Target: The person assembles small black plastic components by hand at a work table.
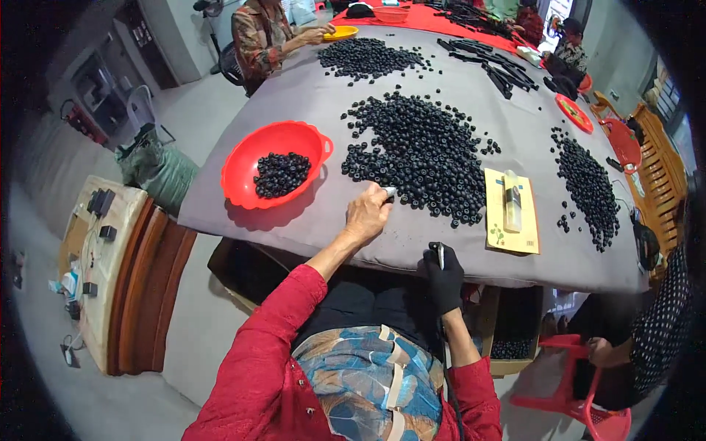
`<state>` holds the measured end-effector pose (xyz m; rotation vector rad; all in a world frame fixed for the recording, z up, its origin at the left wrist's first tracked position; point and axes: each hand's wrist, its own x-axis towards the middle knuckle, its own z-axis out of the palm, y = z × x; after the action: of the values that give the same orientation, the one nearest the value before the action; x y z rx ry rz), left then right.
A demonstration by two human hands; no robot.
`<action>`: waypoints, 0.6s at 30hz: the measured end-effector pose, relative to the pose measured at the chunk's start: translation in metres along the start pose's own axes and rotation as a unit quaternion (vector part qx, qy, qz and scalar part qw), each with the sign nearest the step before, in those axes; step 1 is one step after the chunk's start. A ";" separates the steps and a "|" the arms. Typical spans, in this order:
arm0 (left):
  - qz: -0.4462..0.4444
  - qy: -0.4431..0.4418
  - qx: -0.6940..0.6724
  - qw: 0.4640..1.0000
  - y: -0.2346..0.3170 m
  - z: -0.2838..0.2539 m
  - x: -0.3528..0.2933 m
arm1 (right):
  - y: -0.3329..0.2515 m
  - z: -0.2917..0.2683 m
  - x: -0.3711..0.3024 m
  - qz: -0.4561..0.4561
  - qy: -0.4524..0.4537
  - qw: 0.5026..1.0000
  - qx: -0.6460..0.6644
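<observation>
My left hand [367,214], bare with a white cover on a fingertip, reaches the near edge of a large pile of small round black pieces [426,151]. Its fingers are curled together; what lies between them is too small to make out. My right hand [444,279], in a black glove, is closed around a slim, metallic, pen-like tool [440,254] at the table's front edge. A dark cord runs down from that hand along my front. Left of the pile, a red plastic bowl [239,165] with handles holds more black pieces.
On the grey-covered table [294,239], a yellow card [523,234] bears a clear tube [512,202]. More black pieces [588,191] lie to the right and others [368,57] at the back. Across sits a person [257,37] with a yellow dish [340,34]. A red stool [562,382] stands lower right.
</observation>
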<state>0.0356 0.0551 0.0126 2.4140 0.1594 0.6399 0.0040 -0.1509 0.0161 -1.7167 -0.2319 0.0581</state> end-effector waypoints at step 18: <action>0.106 0.042 0.075 0.991 -0.004 0.011 -0.005 | 0.014 -0.001 0.000 -0.050 -0.005 0.997 -0.053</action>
<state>0.0365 0.0504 0.0004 2.5708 -0.0166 0.8534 0.0056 -0.1537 0.0020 -1.8073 -0.3341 -0.0199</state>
